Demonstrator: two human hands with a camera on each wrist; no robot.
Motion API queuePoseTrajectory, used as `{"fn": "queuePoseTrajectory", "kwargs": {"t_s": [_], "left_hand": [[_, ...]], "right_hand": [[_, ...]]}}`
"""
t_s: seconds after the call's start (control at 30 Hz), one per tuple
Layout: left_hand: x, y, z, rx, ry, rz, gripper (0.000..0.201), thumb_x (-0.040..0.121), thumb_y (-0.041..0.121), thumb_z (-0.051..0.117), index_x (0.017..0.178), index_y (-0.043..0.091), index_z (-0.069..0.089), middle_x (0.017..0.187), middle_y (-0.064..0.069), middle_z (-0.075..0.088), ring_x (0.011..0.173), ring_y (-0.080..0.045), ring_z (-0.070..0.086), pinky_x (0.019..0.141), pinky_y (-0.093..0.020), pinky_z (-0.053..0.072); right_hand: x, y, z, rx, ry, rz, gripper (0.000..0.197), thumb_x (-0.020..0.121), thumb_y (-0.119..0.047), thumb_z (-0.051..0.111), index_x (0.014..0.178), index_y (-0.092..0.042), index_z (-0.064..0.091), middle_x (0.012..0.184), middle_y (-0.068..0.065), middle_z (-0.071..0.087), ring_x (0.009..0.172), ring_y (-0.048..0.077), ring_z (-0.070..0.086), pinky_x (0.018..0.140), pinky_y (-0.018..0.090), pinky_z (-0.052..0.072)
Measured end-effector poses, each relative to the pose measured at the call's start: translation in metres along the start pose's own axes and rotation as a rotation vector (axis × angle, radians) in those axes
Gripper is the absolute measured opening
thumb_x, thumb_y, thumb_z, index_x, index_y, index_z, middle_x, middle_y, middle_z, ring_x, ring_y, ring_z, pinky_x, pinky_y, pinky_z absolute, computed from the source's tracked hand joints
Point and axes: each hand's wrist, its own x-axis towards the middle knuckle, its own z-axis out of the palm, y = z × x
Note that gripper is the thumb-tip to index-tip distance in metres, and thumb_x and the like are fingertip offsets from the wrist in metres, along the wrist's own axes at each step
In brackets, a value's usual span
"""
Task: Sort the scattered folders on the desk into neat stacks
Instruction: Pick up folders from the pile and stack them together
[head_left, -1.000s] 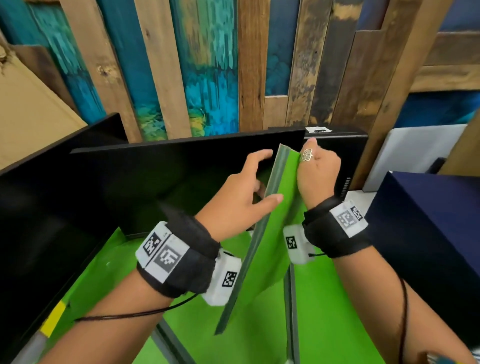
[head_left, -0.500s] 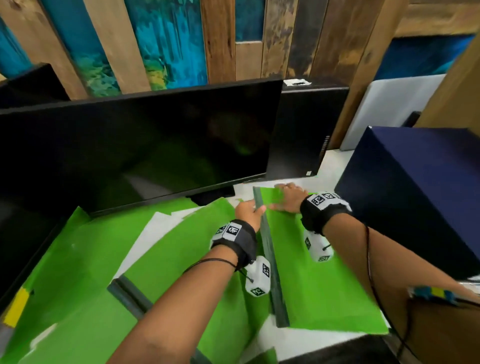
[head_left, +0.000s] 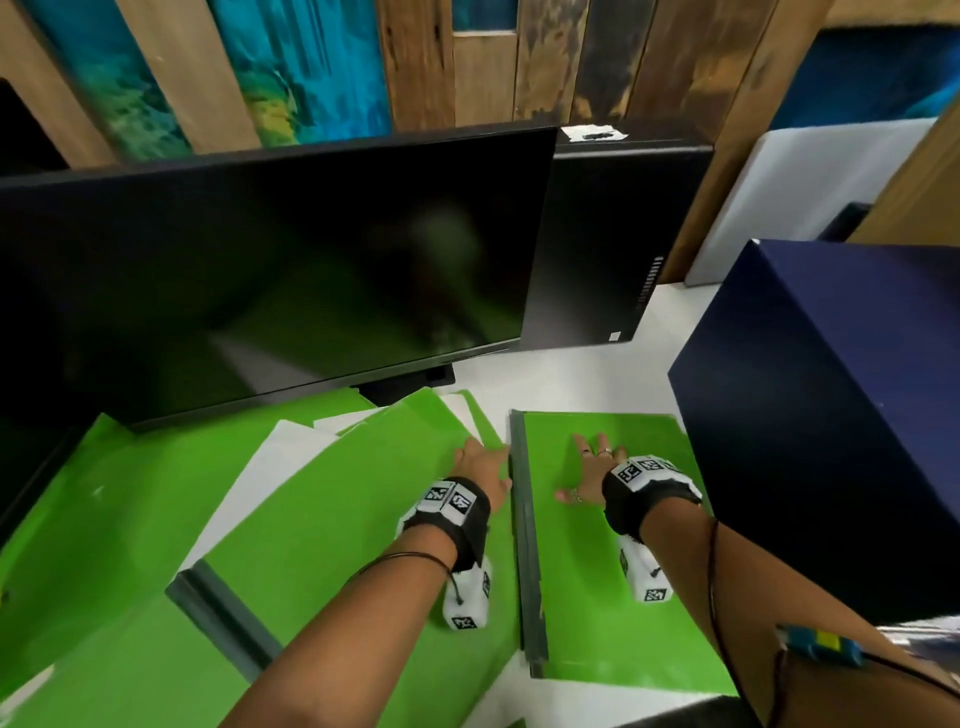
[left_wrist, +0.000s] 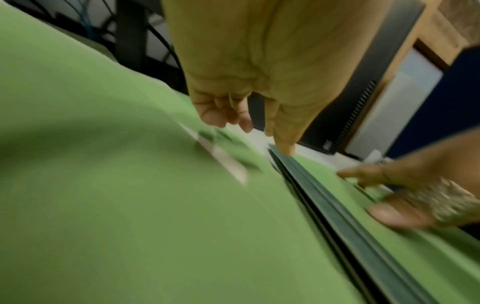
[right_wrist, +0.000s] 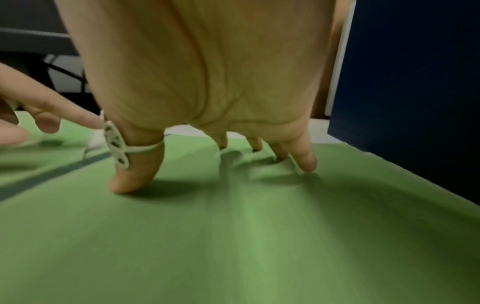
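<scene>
A green folder (head_left: 613, 582) with a dark spine (head_left: 525, 551) lies flat on the right of the desk, against the navy box. My right hand (head_left: 589, 465) presses on its cover with fingers spread; the right wrist view shows the fingertips (right_wrist: 307, 164) on the green cover (right_wrist: 233, 236). My left hand (head_left: 480, 462) sits just left of the spine, fingers relaxed, one tip touching the spine's far end (left_wrist: 284, 151). Several more green folders (head_left: 322, 519) lie overlapped and askew to the left, one showing a dark spine (head_left: 218, 613).
A large black monitor (head_left: 260, 280) stands behind the folders, its foot (head_left: 410, 387) touching them. A black tower case (head_left: 613, 244) is at back right. The navy box (head_left: 831, 426) walls off the right side. White desk (head_left: 576, 379) shows between.
The folder that both hands held upright in the air now lies flat on the right of the desk. My right hand has spread on its cover and my left has let go.
</scene>
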Motion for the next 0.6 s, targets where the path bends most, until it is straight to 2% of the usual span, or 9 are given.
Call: {"fn": "queuePoseTrajectory", "kwargs": {"t_s": [0.1,0.2,0.27,0.37,0.43,0.5,0.57,0.6], "left_hand": [[-0.009,-0.046,-0.034,-0.041,0.134,-0.042,0.059,0.089,0.020,0.057,0.143,0.021,0.033,0.141,-0.011,0.034,0.132,-0.028,0.030,0.112,-0.037,0.029],[-0.030,-0.112,-0.069,0.066,0.193,-0.231,0.058,0.085,0.028,0.062,0.139,0.020,0.040,0.138,-0.011,0.035,0.130,-0.029,0.031,0.110,-0.038,0.033],[-0.054,-0.156,-0.087,0.089,0.187,-0.372,0.059,0.083,0.039,0.062,0.136,0.019,0.043,0.136,-0.013,0.036,0.129,-0.031,0.033,0.108,-0.039,0.036],[-0.088,-0.207,-0.097,0.080,0.186,-0.546,0.065,0.082,0.056,0.055,0.128,0.011,0.047,0.127,-0.017,0.049,0.118,-0.033,0.048,0.101,-0.040,0.044],[-0.111,-0.227,-0.099,0.006,0.163,-0.678,0.072,0.081,0.067,0.046,0.115,0.004,0.053,0.113,-0.018,0.061,0.098,-0.031,0.059,0.089,-0.036,0.050],[-0.129,-0.239,-0.094,-0.049,0.115,-0.752,0.078,0.082,0.072,0.033,0.103,0.002,0.061,0.093,-0.017,0.066,0.080,-0.026,0.058,0.080,-0.031,0.049],[-0.135,-0.242,-0.091,-0.038,0.122,-0.764,0.077,0.080,0.076,0.027,0.080,0.007,0.062,0.068,-0.007,0.059,0.073,-0.025,0.057,0.086,-0.035,0.050],[-0.137,-0.241,-0.091,-0.027,0.110,-0.762,0.072,0.078,0.078,0.029,0.068,0.012,0.056,0.062,-0.004,0.054,0.072,-0.024,0.058,0.090,-0.039,0.050]], "right_hand": [[-0.009,-0.021,-0.005,0.093,0.148,-0.102,0.089,0.082,-0.048,0.062,0.149,-0.016,0.013,0.158,0.014,0.000,0.145,0.037,0.006,0.117,0.045,0.022],[-0.019,-0.062,-0.002,0.306,0.310,-0.351,0.062,0.088,-0.029,0.060,0.142,-0.011,0.035,0.151,0.014,0.029,0.140,0.026,0.027,0.114,0.030,0.025],[-0.027,-0.095,0.004,0.365,0.301,-0.452,0.052,0.090,-0.022,0.058,0.138,-0.011,0.043,0.145,0.012,0.040,0.135,0.023,0.037,0.111,0.025,0.027],[-0.030,-0.126,0.013,0.396,0.247,-0.423,0.055,0.090,-0.030,0.059,0.138,-0.009,0.043,0.144,0.014,0.041,0.134,0.026,0.038,0.111,0.029,0.030],[-0.030,-0.140,0.019,0.335,0.232,-0.360,0.070,0.086,-0.047,0.060,0.140,-0.008,0.039,0.146,0.015,0.037,0.136,0.030,0.034,0.112,0.035,0.032],[-0.030,-0.151,0.026,0.292,0.210,-0.317,0.083,0.082,-0.060,0.056,0.144,-0.010,0.032,0.151,0.016,0.027,0.140,0.033,0.025,0.114,0.041,0.029],[-0.033,-0.159,0.031,0.282,0.190,-0.290,0.089,0.081,-0.068,0.048,0.146,-0.013,0.027,0.154,0.016,0.018,0.142,0.036,0.017,0.116,0.045,0.024],[-0.035,-0.164,0.035,0.280,0.179,-0.279,0.090,0.080,-0.071,0.044,0.148,-0.014,0.024,0.156,0.016,0.014,0.143,0.036,0.012,0.116,0.048,0.021]]}}
